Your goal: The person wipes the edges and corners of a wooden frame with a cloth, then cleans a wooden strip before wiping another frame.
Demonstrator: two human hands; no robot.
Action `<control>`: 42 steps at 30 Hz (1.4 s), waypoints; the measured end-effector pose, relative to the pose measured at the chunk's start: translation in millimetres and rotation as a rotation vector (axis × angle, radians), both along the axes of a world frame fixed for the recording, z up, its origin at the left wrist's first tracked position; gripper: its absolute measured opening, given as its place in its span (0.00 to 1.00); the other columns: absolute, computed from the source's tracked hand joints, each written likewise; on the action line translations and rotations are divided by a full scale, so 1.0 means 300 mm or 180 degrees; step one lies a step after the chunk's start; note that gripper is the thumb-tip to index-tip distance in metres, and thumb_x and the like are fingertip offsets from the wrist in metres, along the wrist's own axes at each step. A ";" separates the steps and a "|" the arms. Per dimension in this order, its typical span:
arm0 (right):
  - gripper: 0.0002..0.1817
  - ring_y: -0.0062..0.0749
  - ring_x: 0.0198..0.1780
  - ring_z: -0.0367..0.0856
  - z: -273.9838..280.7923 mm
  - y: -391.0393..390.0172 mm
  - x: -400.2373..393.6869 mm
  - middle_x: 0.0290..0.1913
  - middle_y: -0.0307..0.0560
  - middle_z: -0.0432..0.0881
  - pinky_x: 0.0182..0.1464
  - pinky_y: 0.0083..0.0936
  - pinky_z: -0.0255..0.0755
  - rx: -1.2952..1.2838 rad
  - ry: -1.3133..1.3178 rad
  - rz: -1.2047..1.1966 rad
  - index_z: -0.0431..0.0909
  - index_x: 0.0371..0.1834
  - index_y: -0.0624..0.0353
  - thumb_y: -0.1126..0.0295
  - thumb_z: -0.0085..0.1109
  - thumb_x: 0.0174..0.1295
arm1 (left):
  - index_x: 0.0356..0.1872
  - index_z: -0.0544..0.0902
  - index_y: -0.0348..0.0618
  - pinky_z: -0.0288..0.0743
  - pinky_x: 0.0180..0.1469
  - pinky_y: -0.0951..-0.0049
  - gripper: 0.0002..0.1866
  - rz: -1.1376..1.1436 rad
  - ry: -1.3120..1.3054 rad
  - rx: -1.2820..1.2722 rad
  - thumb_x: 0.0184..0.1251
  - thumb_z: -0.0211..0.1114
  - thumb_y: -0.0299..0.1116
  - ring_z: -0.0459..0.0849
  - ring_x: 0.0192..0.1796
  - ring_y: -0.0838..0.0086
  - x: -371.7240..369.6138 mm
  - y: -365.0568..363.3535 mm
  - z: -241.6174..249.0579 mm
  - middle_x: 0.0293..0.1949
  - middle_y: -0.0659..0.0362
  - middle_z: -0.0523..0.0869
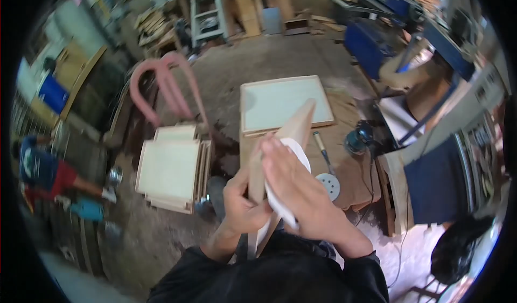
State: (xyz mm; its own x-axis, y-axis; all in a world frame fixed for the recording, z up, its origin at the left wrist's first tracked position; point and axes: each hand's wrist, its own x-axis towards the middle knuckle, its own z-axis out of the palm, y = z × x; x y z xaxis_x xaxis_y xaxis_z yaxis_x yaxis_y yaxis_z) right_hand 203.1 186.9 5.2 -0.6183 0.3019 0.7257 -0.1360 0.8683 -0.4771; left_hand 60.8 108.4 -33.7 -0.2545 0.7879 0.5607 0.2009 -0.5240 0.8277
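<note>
My left hand [242, 203] is closed round a pale wooden panel [299, 122], which stands on edge in front of my body and points away from me. My right hand [296, 187] lies along the panel's upper edge and holds a white sanding disc [295, 151] against it, the fingers pressed together. Part of the disc sticks out on both sides of that hand. Beyond the panel, a shallow wooden tray with a white base [280, 101] lies on the work table. A chisel [323, 148] and a second sanding disc with holes [328, 186] are right of my hands.
A corded power sander [358, 139] stands at the table's right side. Several similar trays [168, 168] are stacked on a pink chair [167, 82] at left. A person [43, 165] is at far left. Blue machinery [371, 47] and wood scraps line the back.
</note>
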 end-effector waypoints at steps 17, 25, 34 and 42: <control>0.35 0.58 0.77 0.63 -0.089 0.092 -0.164 0.75 0.65 0.66 0.78 0.45 0.57 -0.0068 -0.0230 -0.0037 0.65 0.74 0.70 0.82 0.54 0.59 | 0.71 0.67 0.24 0.62 0.73 0.67 0.36 0.0453 -0.0490 -0.0045 0.58 0.66 0.19 0.69 0.74 0.67 -0.091 -0.089 0.004 0.72 0.43 0.71; 0.36 0.57 0.74 0.68 -0.050 -0.063 -0.164 0.73 0.69 0.67 0.77 0.42 0.58 0.0260 -0.0136 0.0515 0.57 0.78 0.71 0.75 0.46 0.63 | 0.75 0.64 0.33 0.72 0.63 0.71 0.38 0.0436 -0.0245 0.0339 0.60 0.63 0.21 0.74 0.66 0.73 -0.090 -0.079 -0.110 0.68 0.52 0.74; 0.43 0.50 0.78 0.63 -0.107 0.001 -0.240 0.78 0.60 0.64 0.71 0.38 0.67 -0.0195 -0.0175 -0.0066 0.55 0.81 0.64 0.79 0.48 0.55 | 0.79 0.52 0.30 0.55 0.77 0.65 0.41 0.0514 0.0239 0.0414 0.69 0.59 0.31 0.61 0.79 0.61 -0.130 -0.121 -0.043 0.78 0.44 0.61; 0.44 0.45 0.70 0.73 -0.318 0.295 -0.252 0.76 0.64 0.66 0.67 0.37 0.69 -0.0529 -0.0318 -0.0713 0.53 0.82 0.60 0.82 0.47 0.56 | 0.71 0.63 0.33 0.54 0.77 0.60 0.35 0.0039 -0.0455 0.0494 0.69 0.64 0.40 0.64 0.76 0.59 -0.109 -0.102 -0.001 0.73 0.47 0.67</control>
State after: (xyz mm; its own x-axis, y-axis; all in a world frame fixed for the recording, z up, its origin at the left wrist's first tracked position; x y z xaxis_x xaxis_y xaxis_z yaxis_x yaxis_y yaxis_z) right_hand 127.4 275.5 -90.3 -0.5886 0.5486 0.5938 0.1050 0.7802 -0.6167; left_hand 28.0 77.7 -33.8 -0.3492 0.6912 0.6327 0.0946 -0.6458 0.7576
